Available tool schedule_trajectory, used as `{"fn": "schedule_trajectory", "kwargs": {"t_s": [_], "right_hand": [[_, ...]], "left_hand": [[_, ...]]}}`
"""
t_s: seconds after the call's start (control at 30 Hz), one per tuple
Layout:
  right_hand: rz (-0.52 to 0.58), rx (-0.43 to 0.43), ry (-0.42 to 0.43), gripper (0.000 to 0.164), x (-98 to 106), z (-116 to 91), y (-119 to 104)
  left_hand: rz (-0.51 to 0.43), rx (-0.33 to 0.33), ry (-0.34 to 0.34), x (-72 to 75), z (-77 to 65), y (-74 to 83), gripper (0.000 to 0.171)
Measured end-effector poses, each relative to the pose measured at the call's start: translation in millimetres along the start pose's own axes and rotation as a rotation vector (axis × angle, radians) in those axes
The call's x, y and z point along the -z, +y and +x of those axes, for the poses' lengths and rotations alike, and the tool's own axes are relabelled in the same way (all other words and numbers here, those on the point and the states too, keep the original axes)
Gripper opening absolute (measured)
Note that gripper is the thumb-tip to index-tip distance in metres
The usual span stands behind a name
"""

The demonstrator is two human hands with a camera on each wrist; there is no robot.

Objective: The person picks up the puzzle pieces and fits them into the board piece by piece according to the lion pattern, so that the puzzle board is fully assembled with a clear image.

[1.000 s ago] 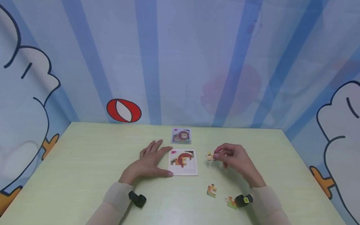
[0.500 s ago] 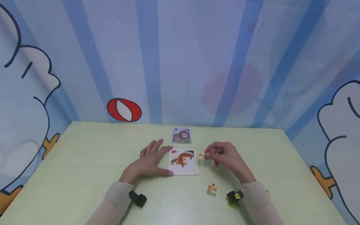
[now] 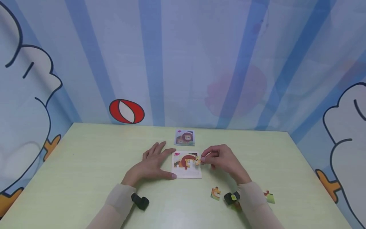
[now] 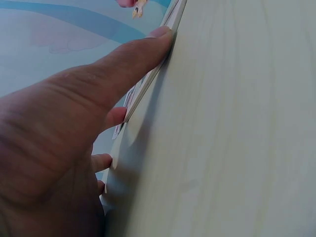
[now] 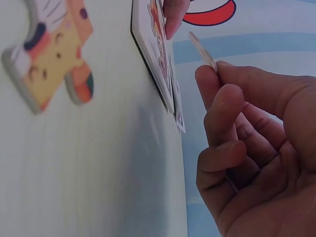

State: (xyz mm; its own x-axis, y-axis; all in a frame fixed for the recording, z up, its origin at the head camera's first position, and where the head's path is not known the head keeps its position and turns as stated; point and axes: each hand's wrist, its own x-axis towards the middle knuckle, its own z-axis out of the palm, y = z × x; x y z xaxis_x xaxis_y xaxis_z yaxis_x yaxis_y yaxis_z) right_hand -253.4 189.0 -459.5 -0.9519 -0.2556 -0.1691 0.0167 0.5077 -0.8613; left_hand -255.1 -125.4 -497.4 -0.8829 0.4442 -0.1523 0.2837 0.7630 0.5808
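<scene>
A white-framed jigsaw board [image 3: 183, 173] with a partly filled lion picture lies on the table. My left hand [image 3: 148, 166] is spread along its left side, thumb at the near corner and index finger at the far one. In the left wrist view, the thumb [image 4: 140, 52] lies straight against the board's edge. My right hand [image 3: 221, 161] pinches a small yellowish puzzle piece [image 3: 197, 161] between thumb and index finger, over the right part of the board. Seen edge-on in the right wrist view, the held piece [image 5: 202, 51] tilts above the table; its other fingers curl loosely.
Behind the board lies a lion picture card [image 3: 184, 138]. Loose puzzle pieces lie near the right forearm: an orange one [image 3: 215, 193], a green-edged one [image 3: 270, 197], and one partly hidden under the wrist camera [image 3: 231, 197]. A patterned curtain [image 3: 183, 63] hangs behind the table.
My right hand has moved left with the pinched piece, from beside the board to over its right part. The green-edged piece has come out from behind the right sleeve. The left hand stays put.
</scene>
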Motion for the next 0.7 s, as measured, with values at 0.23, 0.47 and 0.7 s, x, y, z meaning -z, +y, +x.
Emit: {"fn": "schedule_trajectory", "kwargs": {"t_s": [0.23,0.47,0.7], "right_hand": [[-0.011,-0.047,-0.015,0.013,-8.0,8.7,-2.2],[-0.036,-0.056,-0.013,0.009,-13.9,14.5,-2.8],[-0.026,-0.053,0.000,0.008,-18.8,19.4,1.5]], "left_hand": [[0.000,0.002,-0.003,1.2,-0.4,0.9,0.103],[0.001,-0.004,-0.002,0.5,0.4,0.2,0.102],[-0.001,-0.007,0.004,1.0,0.3,0.4,0.102]]}}
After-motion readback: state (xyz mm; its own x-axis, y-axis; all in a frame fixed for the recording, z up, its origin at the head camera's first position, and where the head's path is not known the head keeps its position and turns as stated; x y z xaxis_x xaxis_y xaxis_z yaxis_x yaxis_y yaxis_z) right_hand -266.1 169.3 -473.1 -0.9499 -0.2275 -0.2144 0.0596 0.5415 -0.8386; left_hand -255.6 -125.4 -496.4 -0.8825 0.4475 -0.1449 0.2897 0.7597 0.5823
